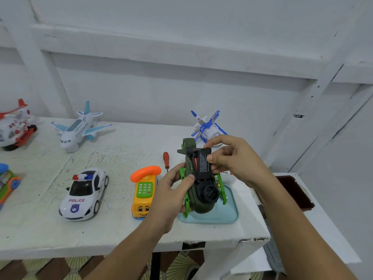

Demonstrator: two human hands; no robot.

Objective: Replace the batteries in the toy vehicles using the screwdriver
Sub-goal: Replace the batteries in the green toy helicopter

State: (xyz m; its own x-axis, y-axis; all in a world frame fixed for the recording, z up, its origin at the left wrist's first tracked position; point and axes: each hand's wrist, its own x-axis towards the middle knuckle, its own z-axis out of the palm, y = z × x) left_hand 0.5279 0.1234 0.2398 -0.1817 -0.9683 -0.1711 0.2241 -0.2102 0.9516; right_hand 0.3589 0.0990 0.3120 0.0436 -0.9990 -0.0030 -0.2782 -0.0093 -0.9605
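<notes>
White table below: left hand grips the upturned green helicopter; right hand pinches its black battery cover.

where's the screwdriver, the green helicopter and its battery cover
screwdriver [166,159]: head view, on its red handle
green helicopter [199,208]: head view, on the dark green hull at the near end
battery cover [203,165]: head view, on the middle of the black printed panel

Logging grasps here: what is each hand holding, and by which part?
Left hand grips the green toy helicopter by its side; right hand pinches the black battery cover on its underside.
</notes>
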